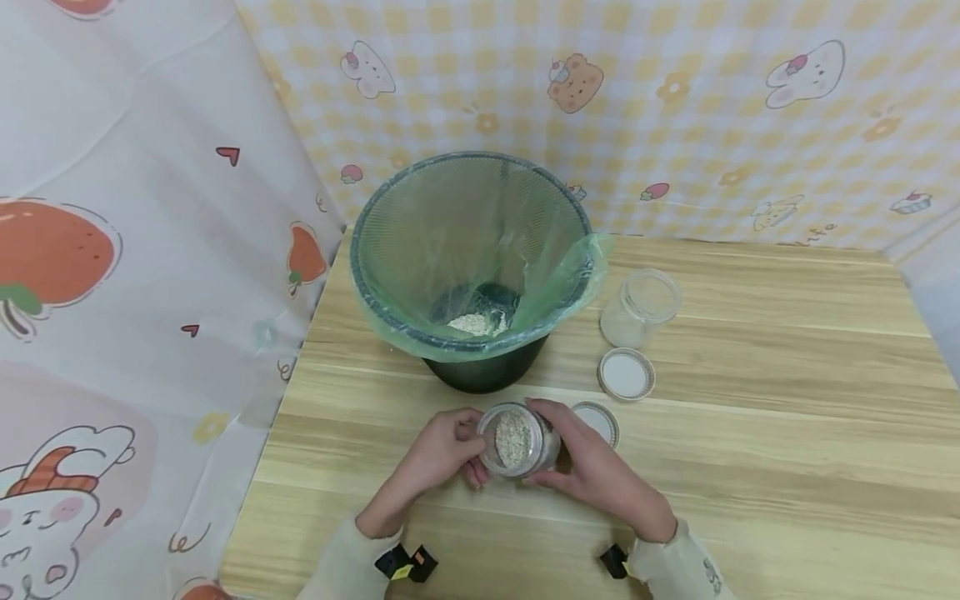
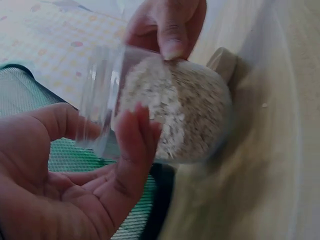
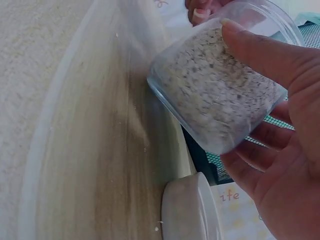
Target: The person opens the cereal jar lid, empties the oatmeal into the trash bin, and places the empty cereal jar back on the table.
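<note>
Right wrist view tells the hold best: the right hand (image 3: 300, 165) curls round a clear jar (image 3: 225, 80), thumb along one side and fingers beneath, spread just as wide as its body. The left hand (image 1: 438, 450) is curled at the jar's mouth end; it seems to have hold of the neck, though blur hides how firmly. Between them the jar leans, lidless, with pale flakes (image 1: 513, 440) inside. Just right of the grip, partly behind the right hand, lies one lid (image 1: 597, 419); a second lid (image 1: 626, 373) sits farther out, and past that stands another uncapped jar (image 1: 633, 321). Straight beyond the grip is the mesh bin (image 1: 480, 375) with its green liner (image 1: 558, 287), a pale heap (image 1: 472, 323) at the bottom. I'd judge the step in hand to be handling the open jar short of the bin; the next move calls for controlling its mouth so nothing spills on the table (image 1: 787, 400).
</note>
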### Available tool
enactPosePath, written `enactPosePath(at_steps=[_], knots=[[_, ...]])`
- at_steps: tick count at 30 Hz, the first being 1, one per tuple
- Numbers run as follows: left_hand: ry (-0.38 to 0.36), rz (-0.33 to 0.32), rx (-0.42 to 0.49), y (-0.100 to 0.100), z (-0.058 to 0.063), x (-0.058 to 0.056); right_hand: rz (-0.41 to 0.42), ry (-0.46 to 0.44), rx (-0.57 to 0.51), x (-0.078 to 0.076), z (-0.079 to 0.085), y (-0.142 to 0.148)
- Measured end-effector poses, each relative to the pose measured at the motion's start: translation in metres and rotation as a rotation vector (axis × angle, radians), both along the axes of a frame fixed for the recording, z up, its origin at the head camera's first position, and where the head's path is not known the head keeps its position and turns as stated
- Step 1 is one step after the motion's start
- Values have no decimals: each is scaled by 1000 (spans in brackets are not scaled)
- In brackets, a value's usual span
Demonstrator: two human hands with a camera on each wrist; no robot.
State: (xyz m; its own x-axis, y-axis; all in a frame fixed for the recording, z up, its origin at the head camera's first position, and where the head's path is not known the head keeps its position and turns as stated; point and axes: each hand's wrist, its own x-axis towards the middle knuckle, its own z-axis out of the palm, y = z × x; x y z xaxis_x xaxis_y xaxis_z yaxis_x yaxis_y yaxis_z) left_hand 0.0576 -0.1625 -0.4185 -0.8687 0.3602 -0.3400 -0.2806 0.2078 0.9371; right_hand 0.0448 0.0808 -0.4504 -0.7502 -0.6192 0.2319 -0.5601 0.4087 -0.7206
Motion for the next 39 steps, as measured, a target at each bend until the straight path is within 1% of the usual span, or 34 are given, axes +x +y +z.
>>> enactPosePath(at_steps=[5, 9, 12, 17, 20, 25, 27, 28, 30, 31, 33, 34, 36, 37, 39], knots=[[3, -24, 67, 1, -7, 1, 3, 5, 26, -2, 1, 0], [12, -43, 114, 3, -11, 0, -1, -16, 57, -2, 0, -1], [11, -47, 123, 4, -13, -1, -9, -35, 67, -2, -3, -3], [21, -62, 95, 8, -15, -1, -11, -51, 68, -5, -6, -8], [30, -76, 75, 9, -15, -2, -12, -45, 67, -5, -6, -9], [28, -92, 66, 9, -16, -2, -25, -12, 44, -4, -9, -11], [39, -103, 35, 7, -15, -2, -44, -1, 29, -2, -10, -12], [56, -111, 0, 6, -12, -1, -54, 2, 21, -2, -10, -12], [120, -114, -98, 3, -5, -1, -73, 5, 18, -1, -11, -12], [175, -108, -157, 1, 1, -1, -82, 2, 18, -1, -11, -12], [294, -62, -248, -4, 17, 0, -92, 10, 21, -1, -11, -13], [359, -26, -274, -7, 27, 1, -94, 14, 19, -1, -10, -13], [522, 56, -267, -13, 49, 1, -96, 26, 14, -1, -8, -13], [616, 92, -242, -15, 60, 1, -97, 26, 11, -1, -7, -13], [799, 143, -165, -19, 78, -1, -96, 34, 6, -1, -4, -12]])
